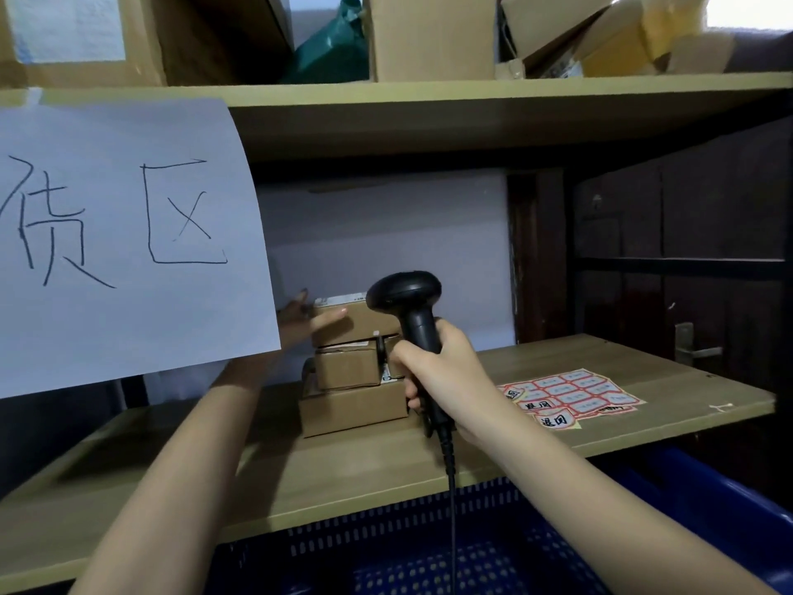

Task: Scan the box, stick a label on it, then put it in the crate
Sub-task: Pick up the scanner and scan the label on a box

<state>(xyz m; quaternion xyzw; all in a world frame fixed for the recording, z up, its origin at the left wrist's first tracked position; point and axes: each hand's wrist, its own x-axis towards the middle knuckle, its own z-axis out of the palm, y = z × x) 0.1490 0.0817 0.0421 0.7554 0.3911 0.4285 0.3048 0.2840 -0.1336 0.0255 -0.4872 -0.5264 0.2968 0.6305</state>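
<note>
Three small cardboard boxes are stacked on the wooden shelf (343,474). My left hand (307,322) grips the left side of the top box (356,322), partly hidden behind a hanging paper sign. My right hand (442,371) holds a black barcode scanner (407,302) by its handle, just right of the stack, with its head beside the top box. A sheet of red-edged labels (566,395) lies on the shelf to the right. The blue crate (472,547) sits below the shelf's front edge.
A white paper sign (124,242) with handwritten characters hangs from the upper shelf at left. Larger cardboard boxes (433,36) and a green bag crowd the upper shelf. A dark door with a handle (691,350) stands at right. The scanner's cable drops over the crate.
</note>
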